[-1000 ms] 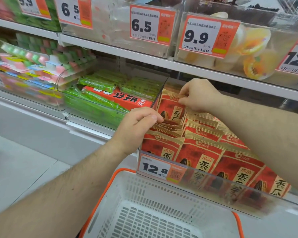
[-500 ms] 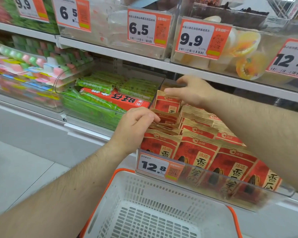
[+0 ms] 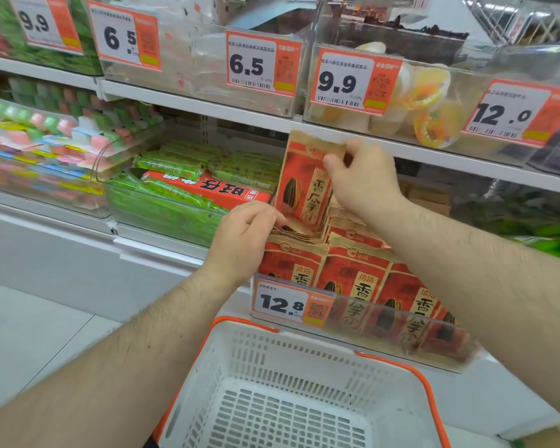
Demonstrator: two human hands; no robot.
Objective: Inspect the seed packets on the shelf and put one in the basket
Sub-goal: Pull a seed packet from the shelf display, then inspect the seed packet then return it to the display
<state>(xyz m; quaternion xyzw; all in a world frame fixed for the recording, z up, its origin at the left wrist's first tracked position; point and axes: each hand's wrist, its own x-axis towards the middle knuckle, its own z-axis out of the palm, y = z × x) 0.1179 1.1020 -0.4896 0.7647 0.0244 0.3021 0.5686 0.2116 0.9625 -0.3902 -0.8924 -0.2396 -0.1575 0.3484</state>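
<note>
My right hand (image 3: 361, 176) pinches the top of a red and tan seed packet (image 3: 299, 184) and holds it upright above the clear bin (image 3: 401, 321) of like packets. Rows of the same seed packets (image 3: 353, 273) stand in that bin on the lower shelf. My left hand (image 3: 243, 237) rests on the tops of the front-left packets, fingers curled over their tan edges. Below the bin sits a white basket (image 3: 240, 344) with an orange rim, nothing visible inside it.
A bin of green packs and a red box (image 3: 204, 189) stands left of the seed bin. Bins of jelly cups (image 3: 430, 92) with price tags sit on the shelf above. A 12.8 tag (image 3: 291, 303) hangs on the seed bin's front. Pale floor lies at the left.
My right hand has taken hold of one packet at the back of the bin and lifted it upright, clear of the others. My left hand stays on the front packets.
</note>
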